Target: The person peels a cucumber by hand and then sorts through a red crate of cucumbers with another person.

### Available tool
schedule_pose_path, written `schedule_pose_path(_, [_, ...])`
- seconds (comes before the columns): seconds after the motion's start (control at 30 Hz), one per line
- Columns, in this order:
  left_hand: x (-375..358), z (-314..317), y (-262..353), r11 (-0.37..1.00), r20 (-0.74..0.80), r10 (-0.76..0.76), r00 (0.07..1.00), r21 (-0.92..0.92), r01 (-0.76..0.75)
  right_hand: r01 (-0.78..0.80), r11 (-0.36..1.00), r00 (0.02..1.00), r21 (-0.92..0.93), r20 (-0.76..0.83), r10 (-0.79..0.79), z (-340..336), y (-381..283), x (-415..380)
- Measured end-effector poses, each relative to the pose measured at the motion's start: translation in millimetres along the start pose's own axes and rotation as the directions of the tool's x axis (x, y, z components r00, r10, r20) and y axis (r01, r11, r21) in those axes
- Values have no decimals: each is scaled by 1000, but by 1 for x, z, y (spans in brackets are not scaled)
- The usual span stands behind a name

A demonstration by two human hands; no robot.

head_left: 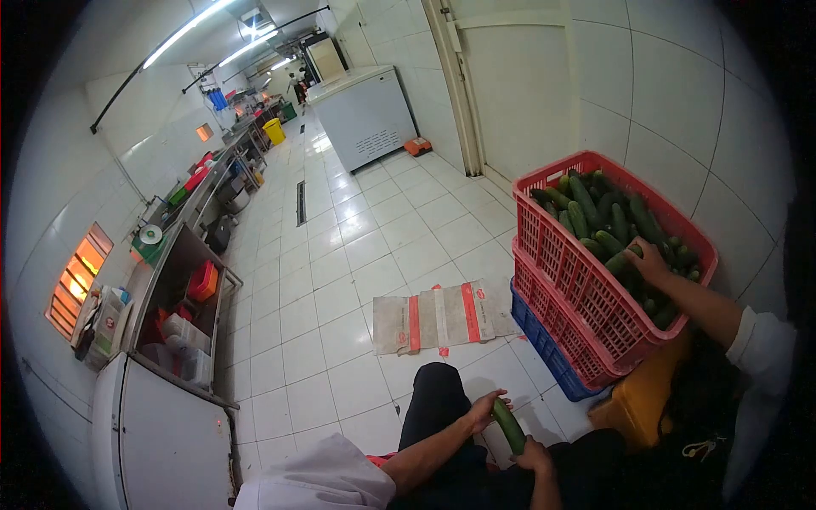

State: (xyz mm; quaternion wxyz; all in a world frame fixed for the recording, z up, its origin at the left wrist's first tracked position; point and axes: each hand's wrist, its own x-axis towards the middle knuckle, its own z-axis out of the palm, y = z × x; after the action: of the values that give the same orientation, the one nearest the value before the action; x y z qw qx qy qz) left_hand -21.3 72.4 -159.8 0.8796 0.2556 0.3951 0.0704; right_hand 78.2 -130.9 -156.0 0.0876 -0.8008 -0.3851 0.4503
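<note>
A long green cucumber (509, 427) is held low over my dark-trousered lap. My left hand (483, 413) is at its upper end, its fingers partly hidden behind the cucumber. Around the lower end, my right hand (534, 457) is closed. To the right, another person's hand (650, 262) reaches into a red crate (586, 280) full of cucumbers (584, 204) and touches one near the top. That arm comes from a white sleeve (762, 344) at the right edge.
Beneath the red crate are another red crate and a blue one (544, 348). A flattened sack (438, 319) lies on the tiles ahead. At left are a metal counter (191, 246) and white cabinet (174, 433). A chest freezer (364, 119) is farther back.
</note>
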Motion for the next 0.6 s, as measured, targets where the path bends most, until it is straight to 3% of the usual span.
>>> schedule_pose_path(0.07, [-4, 4, -1, 999, 62, 1, 998, 48, -4, -20, 1000, 1000, -2, 23, 20, 2, 3, 3])
schedule_pose_path(0.23, [-8, 6, -2, 970, 202, -167, 965, 209, 124, -17, 994, 1000, 111, -3, 17, 11, 14, 9])
schedule_pose_path(0.3, [-12, 8, -7, 940, 252, -285, 925, 264, 218, 196, 972, 981, 132, -43, -192, 26, 20, 24])
schedule_pose_path(0.37, [-21, 14, -18, 847, 181, -386, 905, 458, 270, 234, 960, 972, 152, -16, -234, 32, 27, 30])
schedule_pose_path(0.4, [-24, 16, -23, 784, 139, -429, 892, 548, 292, 168, 972, 984, 163, 32, -175, 7, -1, 6])
schedule_pose_path(0.53, [-15, 3, -32, 613, -8, -300, 954, 765, 199, 30, 990, 997, 139, 68, -39, 0, -15, 0])
schedule_pose_path(0.6, [-6, -6, -33, 549, -53, -253, 966, 814, 188, 8, 990, 1000, 144, -7, -7, -3, -24, -6])
